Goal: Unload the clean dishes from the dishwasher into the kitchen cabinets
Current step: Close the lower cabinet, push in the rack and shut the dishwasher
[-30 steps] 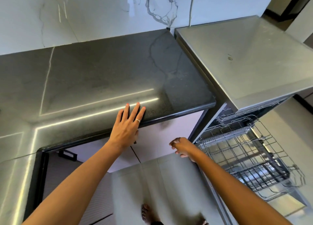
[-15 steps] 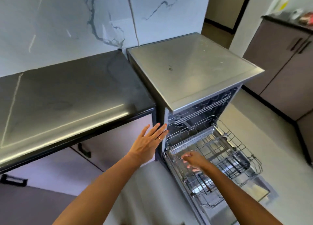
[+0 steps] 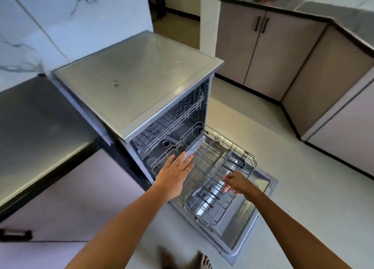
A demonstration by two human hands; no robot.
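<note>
I see the dishwasher (image 3: 137,82) standing against the marble wall (image 3: 60,21), its door (image 3: 249,218) folded down flat to the floor (image 3: 293,167).

1. Rack position. The lower rack (image 3: 210,179) is pulled out of the dishwasher and sits over the door. A shiny metal item (image 3: 212,191) lies lengthwise in the rack near its front; I cannot tell what kind of dish it is. The upper rack (image 3: 174,125) sits inside the dishwasher, under its top.

2. Left hand. My left hand (image 3: 175,174) is over the rear left part of the lower rack, close to the dishwasher opening. Its grip is spread, fingers extended and flat, holding nothing. A ring (image 3: 187,170) sits on one finger. I cannot tell whether the fingertips touch the rack wires.

3. Right hand. My right hand (image 3: 237,183) is over the front right part of the lower rack, farther out from the dishwasher than the left hand. The fingers curl downward at the metal item; I cannot tell whether they pinch it or only reach for it.

4. Surroundings. The dark table (image 3: 40,127) adjoins the dishwasher on the left, with a drawer (image 3: 66,208) below it. Cabinets (image 3: 283,52) stand well to the right of the dishwasher, across the floor. Bare feet (image 3: 204,261) stand on the floor in front of the dishwasher door.
</note>
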